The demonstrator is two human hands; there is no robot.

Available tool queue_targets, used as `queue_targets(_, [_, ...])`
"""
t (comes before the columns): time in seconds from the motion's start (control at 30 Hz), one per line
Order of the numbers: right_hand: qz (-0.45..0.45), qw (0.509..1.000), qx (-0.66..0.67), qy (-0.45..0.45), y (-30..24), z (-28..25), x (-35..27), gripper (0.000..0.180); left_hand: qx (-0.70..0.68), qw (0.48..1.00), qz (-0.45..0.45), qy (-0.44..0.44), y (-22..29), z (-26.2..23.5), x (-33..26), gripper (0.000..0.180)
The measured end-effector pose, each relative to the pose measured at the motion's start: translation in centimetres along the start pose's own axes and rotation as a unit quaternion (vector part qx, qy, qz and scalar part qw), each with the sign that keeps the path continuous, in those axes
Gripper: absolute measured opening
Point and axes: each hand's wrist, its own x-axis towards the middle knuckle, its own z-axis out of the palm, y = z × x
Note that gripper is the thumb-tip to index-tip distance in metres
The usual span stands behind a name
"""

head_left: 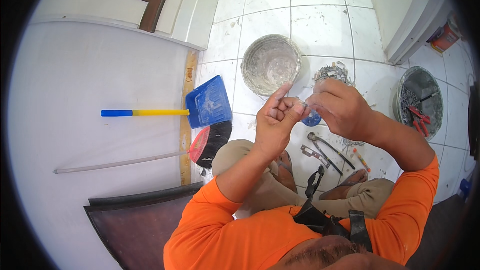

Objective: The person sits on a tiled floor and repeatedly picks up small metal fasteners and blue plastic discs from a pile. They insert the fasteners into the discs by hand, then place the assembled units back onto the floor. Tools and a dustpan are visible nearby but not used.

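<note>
My left hand (278, 124) and my right hand (341, 109) meet in front of me, thumbs and fingertips pinched together. A tiny greyish piece seems to sit between them, too small to name. The left index finger points up. Under the hands, partly covered, is a blue round object (312, 119) on the tiled floor. Just beyond the right hand lies a heap of small grey pieces (333, 71). Closer to my feet rest dark-handled pincers (327, 151), a flat metal piece (313, 155) with a notched end and a small orange stick-like item (361, 160).
A plaster-crusted round tub (246, 72) stands ahead. At the right is a dark bucket (437, 87) holding red-handled tools (419, 115). A blue dustpan (210, 102) and a black-bristled broom (215, 145) lean by the left wall. A red can (444, 38) stands beyond the doorway.
</note>
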Motion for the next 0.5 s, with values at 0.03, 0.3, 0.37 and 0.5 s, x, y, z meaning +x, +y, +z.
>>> queue_targets(0.03, [-0.009,1.0,-0.018,0.001,0.0,0.1,0.0,0.018,0.015,1.0,0.006,0.0,0.0,0.1,0.0,0.067])
queue_targets(0.3, [0.106,0.963,0.202,-0.146,1.5,-2.4,0.5,0.008,-0.111,0.986,-0.075,-0.095,0.3,-0.3,-0.4,0.063])
queue_targets(0.37, [0.099,0.962,0.213,-0.139,1.5,-2.5,0.5,0.007,-0.12,0.985,-0.087,-0.091,0.6,-0.2,-0.3,0.063])
queue_targets(0.5, [0.07,0.98,0.169,-0.083,1.2,-2.3,0.3,0.009,-0.135,0.983,-0.098,-0.08,0.8,-0.4,0.1,0.065])
